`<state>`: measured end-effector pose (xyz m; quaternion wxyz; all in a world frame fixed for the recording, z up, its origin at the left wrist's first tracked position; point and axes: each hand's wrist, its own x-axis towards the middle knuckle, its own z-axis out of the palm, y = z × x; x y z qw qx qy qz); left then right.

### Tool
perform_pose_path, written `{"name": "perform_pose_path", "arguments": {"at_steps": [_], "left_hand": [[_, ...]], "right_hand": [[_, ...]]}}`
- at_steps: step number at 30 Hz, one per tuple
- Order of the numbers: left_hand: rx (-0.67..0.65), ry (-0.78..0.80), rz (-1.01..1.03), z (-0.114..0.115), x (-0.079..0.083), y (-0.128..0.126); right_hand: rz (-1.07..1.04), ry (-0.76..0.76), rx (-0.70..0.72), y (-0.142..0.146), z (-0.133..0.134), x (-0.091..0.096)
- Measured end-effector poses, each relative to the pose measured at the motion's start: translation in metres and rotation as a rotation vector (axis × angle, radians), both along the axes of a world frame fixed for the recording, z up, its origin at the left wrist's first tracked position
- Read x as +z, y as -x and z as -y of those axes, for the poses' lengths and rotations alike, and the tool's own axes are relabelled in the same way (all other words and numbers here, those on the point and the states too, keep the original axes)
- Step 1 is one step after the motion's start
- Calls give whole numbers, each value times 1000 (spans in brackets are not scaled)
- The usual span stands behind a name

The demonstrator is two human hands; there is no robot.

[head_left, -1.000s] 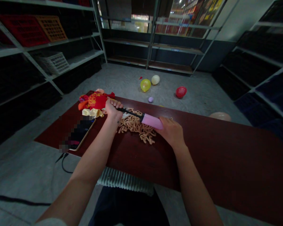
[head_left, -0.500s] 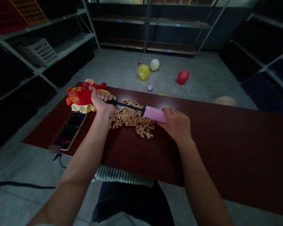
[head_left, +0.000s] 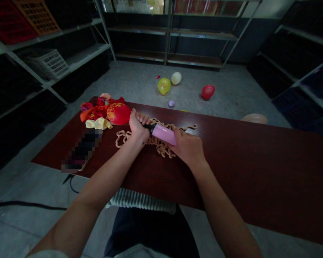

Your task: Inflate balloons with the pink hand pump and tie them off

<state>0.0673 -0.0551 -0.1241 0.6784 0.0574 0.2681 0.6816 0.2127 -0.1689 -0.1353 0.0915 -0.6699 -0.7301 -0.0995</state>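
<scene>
Over the table's middle I hold a pink balloon pump (head_left: 164,134) with a black end. My right hand (head_left: 188,147) is closed around the right part of its pink barrel. At the black end, my left hand (head_left: 139,126) is wrapped in a closed grip, close against the barrel. A rounded red balloon (head_left: 118,113) with gold print sits against the far side of my left hand; its neck is hidden by the fingers. Beneath the pump lies a tangled heap of beige cord (head_left: 163,148), partly covered by my hands.
Several limp balloons (head_left: 98,123) lie at the table's left, with a phone (head_left: 82,152), partly pixelated, nearer me. On the floor are a yellow balloon (head_left: 164,86), a white balloon (head_left: 176,78) and a red balloon (head_left: 207,91). Shelves (head_left: 201,34) stand behind.
My left hand has moved right, sliding the black rod into the pink barrel. My right hand has shifted slightly left. The red balloon has moved right with my left hand and looks rounder.
</scene>
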Motion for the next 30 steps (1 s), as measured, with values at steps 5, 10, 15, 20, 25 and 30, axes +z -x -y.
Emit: {"name": "perform_pose_path", "arguments": {"at_steps": [5,10,15,20,25,30], "left_hand": [[22,16,12,-8,3,9],[43,1,-6,-16,4,19],[87,-9,-10,-26,5,34],[147,-57,12,-32,14,54],[162,-103,3,-33,24,72],[192,-190,5,-30,25,74]], "right_hand": [[-44,-33,-13,2,-4,1],[-62,-83,18,-1,-7,-3],[-33,-92,17,-12,-7,-3],[41,-132,17,-31,-7,-2],[53,-172,19,-47,-6,1],[38,-123,-12,-45,1,6]]}}
